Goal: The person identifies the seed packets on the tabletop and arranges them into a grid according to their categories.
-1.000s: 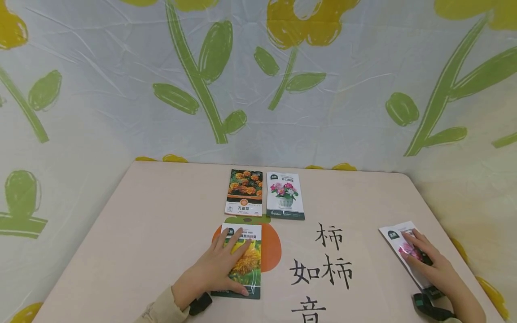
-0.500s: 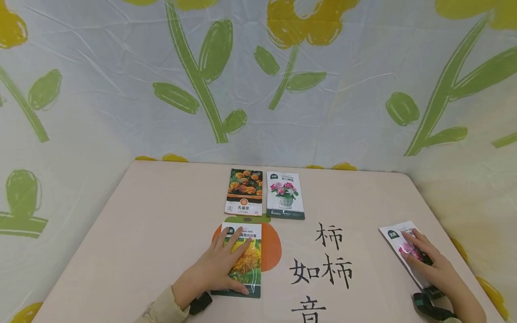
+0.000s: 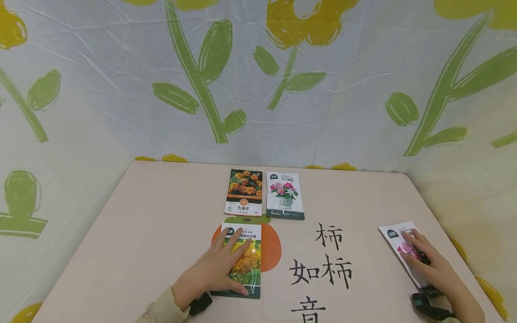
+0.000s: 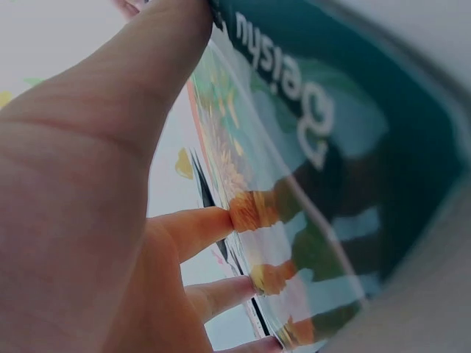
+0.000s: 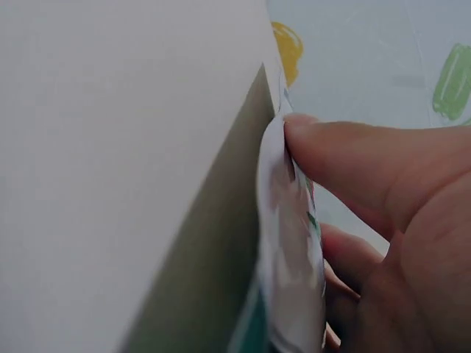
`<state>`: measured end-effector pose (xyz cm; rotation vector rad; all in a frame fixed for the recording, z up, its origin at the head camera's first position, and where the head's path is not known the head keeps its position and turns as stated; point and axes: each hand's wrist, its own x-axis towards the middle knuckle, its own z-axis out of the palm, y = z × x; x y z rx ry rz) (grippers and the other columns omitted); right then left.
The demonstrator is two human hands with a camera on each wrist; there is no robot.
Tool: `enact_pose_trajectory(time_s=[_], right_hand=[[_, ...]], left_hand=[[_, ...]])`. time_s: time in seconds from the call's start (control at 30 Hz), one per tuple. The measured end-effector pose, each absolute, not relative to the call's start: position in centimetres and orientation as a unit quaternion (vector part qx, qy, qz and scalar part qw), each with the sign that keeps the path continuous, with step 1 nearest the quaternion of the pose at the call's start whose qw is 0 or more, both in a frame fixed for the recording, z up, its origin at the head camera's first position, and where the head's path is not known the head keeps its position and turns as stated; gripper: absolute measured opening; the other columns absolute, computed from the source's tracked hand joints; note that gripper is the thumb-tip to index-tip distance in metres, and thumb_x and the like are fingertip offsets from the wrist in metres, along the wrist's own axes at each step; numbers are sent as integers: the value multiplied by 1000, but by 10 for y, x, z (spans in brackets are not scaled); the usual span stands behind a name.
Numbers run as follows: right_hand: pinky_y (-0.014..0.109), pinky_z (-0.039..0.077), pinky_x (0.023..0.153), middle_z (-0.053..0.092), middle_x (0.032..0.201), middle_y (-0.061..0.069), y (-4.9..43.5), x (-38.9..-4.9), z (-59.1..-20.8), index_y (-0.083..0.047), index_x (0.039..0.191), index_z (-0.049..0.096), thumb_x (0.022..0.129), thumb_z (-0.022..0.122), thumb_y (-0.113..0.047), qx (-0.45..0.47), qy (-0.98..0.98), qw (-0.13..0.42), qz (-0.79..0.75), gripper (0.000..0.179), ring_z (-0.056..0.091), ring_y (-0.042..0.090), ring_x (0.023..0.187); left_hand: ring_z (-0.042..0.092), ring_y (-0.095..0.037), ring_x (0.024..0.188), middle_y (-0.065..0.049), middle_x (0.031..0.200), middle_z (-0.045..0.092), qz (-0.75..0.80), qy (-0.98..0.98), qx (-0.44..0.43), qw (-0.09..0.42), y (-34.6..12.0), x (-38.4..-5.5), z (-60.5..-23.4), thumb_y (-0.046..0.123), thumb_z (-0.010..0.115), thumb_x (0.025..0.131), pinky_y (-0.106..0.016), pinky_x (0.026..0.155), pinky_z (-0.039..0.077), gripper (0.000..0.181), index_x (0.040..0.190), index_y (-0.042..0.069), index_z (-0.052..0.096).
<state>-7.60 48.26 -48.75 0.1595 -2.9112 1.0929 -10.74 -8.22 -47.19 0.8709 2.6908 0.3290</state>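
Observation:
In the head view, a seed packet with a yellow sunflower picture (image 3: 253, 264) lies flat near the table's middle. My left hand (image 3: 218, 264) rests on it with spread, straight fingers; the left wrist view shows the thumb and fingertips touching the packet's glossy face (image 4: 294, 162). At the right, a white seed packet with pink flowers (image 3: 393, 235) lies slanted. My right hand (image 3: 438, 271) rests on it, covering much of its picture. The right wrist view has the thumb (image 5: 331, 147) against the packet's slightly bulging face (image 5: 291, 250), with its edge bowed up a little from the table.
Farther back, an orange marigold packet (image 3: 244, 193) and a white packet with a potted pink flower (image 3: 285, 196) lie side by side. The pale table (image 3: 141, 233) bears a printed persimmon and black characters (image 3: 323, 269). A flower-patterned cloth (image 3: 347, 112) hangs behind.

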Motion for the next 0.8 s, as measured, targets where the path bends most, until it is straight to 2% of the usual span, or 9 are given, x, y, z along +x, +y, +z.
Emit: enact_pose_trajectory(time_s=[0.13, 0.23, 0.4, 0.47, 0.53, 0.7, 0.73, 0.8], right_hand=[[78, -9, 103, -1, 165, 14, 481, -76, -486, -15, 157, 30, 99, 58, -14, 56, -933, 11, 355, 65, -15, 12, 148], [79, -9, 102, -2, 163, 24, 481, -76, -485, -14, 158, 27, 100, 57, -15, 53, -932, -4, 359, 65, -17, 18, 148], [81, -7, 101, -4, 162, 28, 479, -75, -482, -15, 158, 23, 100, 56, -16, 52, -932, -24, 358, 67, -18, 28, 147], [81, -7, 101, -3, 161, 29, 478, -75, -482, -14, 158, 23, 100, 56, -15, 57, -932, -23, 356, 67, -17, 28, 147], [80, -8, 101, -2, 161, 29, 476, -75, -482, -14, 158, 23, 99, 56, -14, 65, -933, -18, 354, 67, -17, 22, 147], [68, -12, 109, 5, 158, 36, 471, -76, -483, -14, 158, 26, 97, 58, -8, 98, -931, 6, 352, 70, -9, -7, 140], [64, -12, 110, 6, 157, 37, 470, -77, -484, -14, 158, 26, 96, 59, -7, 102, -931, 10, 350, 70, -7, -11, 139], [59, -11, 111, 9, 156, 39, 467, -78, -483, -12, 157, 27, 95, 60, -6, 107, -931, 15, 348, 71, -6, -8, 140]], left_hand=[[16, -49, 143, -13, 164, 15, 115, 936, 300, 146, -82, -107, -473, 84, 65, 64, -63, 109, 32, 117, 157, 22, 31], [15, -49, 144, -12, 164, 14, 118, 935, 299, 148, -82, -107, -474, 84, 65, 64, -63, 110, 31, 117, 158, 23, 30], [13, -49, 144, -12, 164, 13, 129, 933, 298, 154, -81, -107, -474, 83, 66, 65, -64, 110, 29, 117, 158, 22, 29], [12, -49, 144, -13, 164, 12, 133, 932, 298, 157, -81, -107, -473, 82, 67, 65, -65, 110, 28, 117, 158, 22, 29], [12, -49, 144, -13, 164, 12, 135, 932, 298, 156, -81, -107, -473, 81, 67, 65, -66, 110, 28, 117, 158, 21, 29], [12, -50, 144, -14, 164, 12, 139, 932, 299, 152, -82, -107, -473, 81, 68, 65, -66, 111, 27, 117, 158, 20, 29], [11, -50, 144, -14, 164, 12, 139, 932, 299, 152, -82, -108, -473, 81, 68, 66, -66, 111, 26, 117, 158, 20, 29], [11, -51, 144, -15, 164, 12, 140, 932, 299, 150, -82, -108, -474, 81, 68, 66, -66, 111, 26, 117, 158, 20, 29]])
